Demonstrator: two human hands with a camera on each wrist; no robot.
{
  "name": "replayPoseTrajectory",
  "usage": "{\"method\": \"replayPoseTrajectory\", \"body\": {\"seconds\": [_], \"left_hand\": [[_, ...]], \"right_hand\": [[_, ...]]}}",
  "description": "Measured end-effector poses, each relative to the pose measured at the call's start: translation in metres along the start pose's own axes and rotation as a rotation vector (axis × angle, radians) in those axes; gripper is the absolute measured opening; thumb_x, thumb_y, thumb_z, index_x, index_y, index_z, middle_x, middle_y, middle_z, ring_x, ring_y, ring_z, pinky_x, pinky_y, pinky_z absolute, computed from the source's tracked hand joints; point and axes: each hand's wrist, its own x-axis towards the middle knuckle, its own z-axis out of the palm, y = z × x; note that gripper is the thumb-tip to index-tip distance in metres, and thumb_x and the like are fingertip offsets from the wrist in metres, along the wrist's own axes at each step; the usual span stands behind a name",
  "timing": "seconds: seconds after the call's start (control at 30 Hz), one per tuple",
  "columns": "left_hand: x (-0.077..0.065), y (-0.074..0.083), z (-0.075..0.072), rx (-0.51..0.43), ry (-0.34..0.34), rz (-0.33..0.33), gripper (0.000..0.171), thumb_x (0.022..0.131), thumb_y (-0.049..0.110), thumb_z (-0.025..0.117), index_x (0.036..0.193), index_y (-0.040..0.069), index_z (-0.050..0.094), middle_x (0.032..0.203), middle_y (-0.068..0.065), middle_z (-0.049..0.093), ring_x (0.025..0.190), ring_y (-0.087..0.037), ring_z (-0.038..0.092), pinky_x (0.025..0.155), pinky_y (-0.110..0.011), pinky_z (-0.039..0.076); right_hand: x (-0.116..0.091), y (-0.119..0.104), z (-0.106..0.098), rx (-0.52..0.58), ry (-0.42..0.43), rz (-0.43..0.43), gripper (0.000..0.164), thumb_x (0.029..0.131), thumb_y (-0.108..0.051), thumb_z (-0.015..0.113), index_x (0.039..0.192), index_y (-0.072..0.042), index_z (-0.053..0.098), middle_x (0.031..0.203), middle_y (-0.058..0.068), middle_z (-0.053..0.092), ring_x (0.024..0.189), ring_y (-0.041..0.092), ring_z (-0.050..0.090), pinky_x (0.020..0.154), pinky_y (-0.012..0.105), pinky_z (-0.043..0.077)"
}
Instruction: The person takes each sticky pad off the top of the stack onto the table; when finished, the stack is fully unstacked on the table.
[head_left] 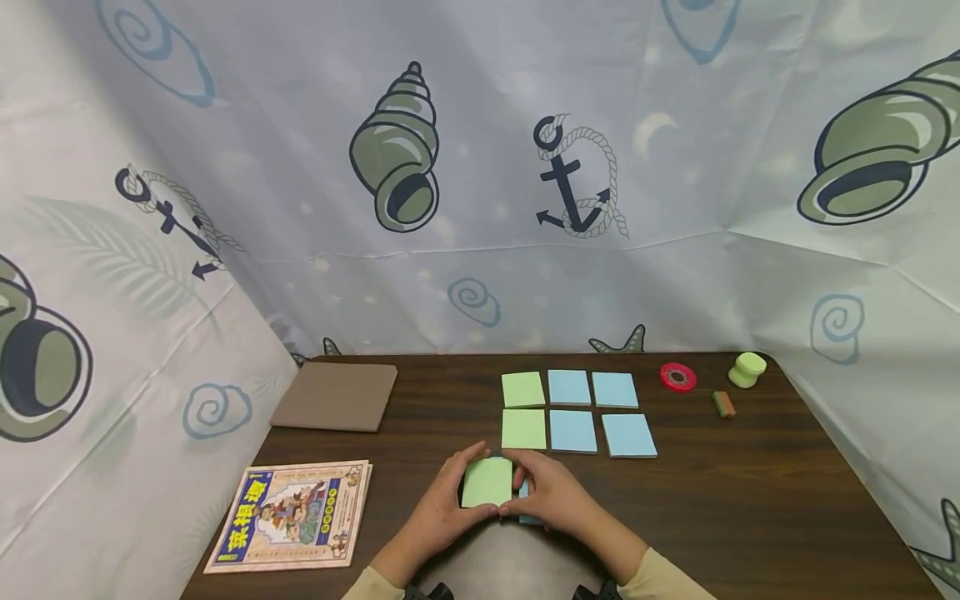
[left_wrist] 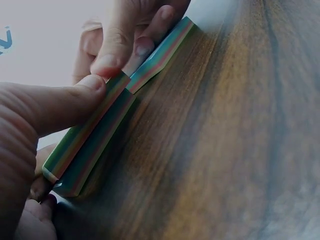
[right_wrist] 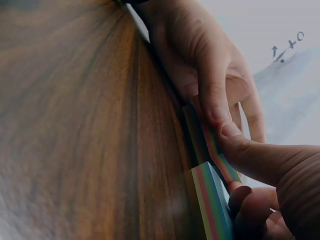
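Near the front edge of the table, a light green sticky-note pad (head_left: 487,485) lies between my two hands. My left hand (head_left: 444,500) grips its left and near sides, with the thumb along the near edge. At the near right corner my right hand (head_left: 557,495) pinches it, the two thumbs almost meeting. The left wrist view shows the pad's striped side sitting over a second striped pad (left_wrist: 107,137), slightly offset from it. To the right is a blue sticky-note pad (head_left: 529,520), partly hidden under my right hand.
Beyond my hands, two rows of pads hold green pads (head_left: 523,429) on the left and several blue pads (head_left: 573,431). Farther right are a red ring (head_left: 678,377), a green knob-shaped object (head_left: 747,370) and a small striped block (head_left: 723,404). An illustrated booklet (head_left: 292,517) and a brown board (head_left: 335,396) lie left.
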Motion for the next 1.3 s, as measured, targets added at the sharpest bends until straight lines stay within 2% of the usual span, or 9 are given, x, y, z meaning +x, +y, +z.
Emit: {"method": "replayPoseTrajectory", "body": {"seconds": [0.27,0.47,0.6,0.7,0.83,0.9,1.03,1.2,1.3], "left_hand": [[-0.0002,-0.0004,0.0008,0.013,0.003,0.010,0.098,0.090,0.049,0.088,0.169,0.022,0.037,0.163,0.007,0.055,0.147,-0.020,0.051,0.116,-0.047,0.046],[-0.0011,0.0000,0.0006,0.003,-0.002,0.011,0.098,0.090,0.048,0.089,0.169,0.021,0.036,0.164,0.007,0.052,0.149,-0.020,0.050,0.119,-0.053,0.044],[-0.0008,-0.0003,0.0006,0.003,-0.003,0.011,0.098,0.090,0.048,0.089,0.169,0.021,0.036,0.163,0.005,0.050,0.145,-0.018,0.051,0.119,-0.051,0.045],[-0.0004,-0.0008,0.0008,0.001,0.000,0.004,0.099,0.090,0.048,0.089,0.169,0.021,0.036,0.161,0.003,0.049,0.141,-0.018,0.053,0.117,-0.048,0.046],[0.0000,-0.0008,0.0010,-0.012,0.003,-0.009,0.100,0.090,0.047,0.090,0.169,0.021,0.036,0.160,0.001,0.047,0.137,-0.018,0.054,0.116,-0.047,0.047],[0.0003,-0.0010,0.0012,-0.019,0.003,-0.015,0.100,0.090,0.045,0.090,0.170,0.021,0.035,0.159,0.000,0.047,0.136,-0.018,0.054,0.116,-0.046,0.047],[0.0008,-0.0011,0.0015,-0.020,0.005,-0.021,0.100,0.089,0.041,0.091,0.170,0.022,0.035,0.157,0.000,0.049,0.133,-0.018,0.055,0.114,-0.043,0.048],[0.0007,-0.0018,0.0023,0.000,0.017,-0.010,0.102,0.089,0.038,0.092,0.170,0.019,0.034,0.158,-0.002,0.050,0.136,-0.020,0.054,0.115,-0.045,0.048],[0.0012,-0.0019,0.0025,0.009,0.018,-0.006,0.102,0.088,0.035,0.094,0.170,0.018,0.035,0.160,-0.002,0.050,0.143,-0.022,0.053,0.118,-0.048,0.046]], "right_hand": [[-0.0013,-0.0032,0.0004,-0.037,0.034,-0.028,0.080,0.081,-0.029,0.099,0.148,-0.007,0.061,0.105,0.004,0.065,0.060,0.004,0.052,0.054,0.026,0.050],[-0.0036,-0.0017,0.0034,-0.052,0.081,-0.049,0.074,0.079,-0.028,0.101,0.140,-0.016,0.060,0.121,0.009,0.060,0.071,0.005,0.054,0.063,0.023,0.051],[-0.0040,-0.0025,0.0035,-0.064,0.094,-0.043,0.074,0.078,-0.029,0.102,0.138,-0.019,0.059,0.129,0.009,0.060,0.089,0.011,0.057,0.073,0.023,0.050],[-0.0040,-0.0032,0.0034,-0.045,0.087,-0.022,0.074,0.078,-0.028,0.101,0.137,-0.018,0.058,0.133,0.009,0.059,0.085,0.012,0.059,0.069,0.024,0.052],[-0.0044,-0.0032,0.0029,0.041,0.063,0.028,0.072,0.080,-0.023,0.100,0.133,-0.017,0.052,0.124,0.012,0.059,0.060,0.009,0.057,0.049,0.028,0.051],[-0.0046,-0.0027,0.0028,0.076,0.054,0.048,0.071,0.081,-0.021,0.099,0.131,-0.017,0.050,0.116,0.014,0.059,0.055,0.010,0.056,0.044,0.029,0.049],[-0.0047,-0.0019,0.0031,0.100,0.049,0.062,0.070,0.081,-0.020,0.099,0.127,-0.015,0.047,0.101,0.015,0.059,0.053,0.010,0.055,0.042,0.027,0.047],[-0.0044,-0.0002,0.0038,0.154,0.042,0.068,0.066,0.083,-0.016,0.097,0.122,-0.013,0.044,0.082,0.008,0.058,0.048,0.009,0.052,0.041,0.025,0.044],[-0.0037,0.0017,0.0034,0.210,0.035,0.053,0.062,0.088,-0.011,0.092,0.126,-0.011,0.044,0.083,0.006,0.058,0.051,0.009,0.054,0.043,0.026,0.046]]}}
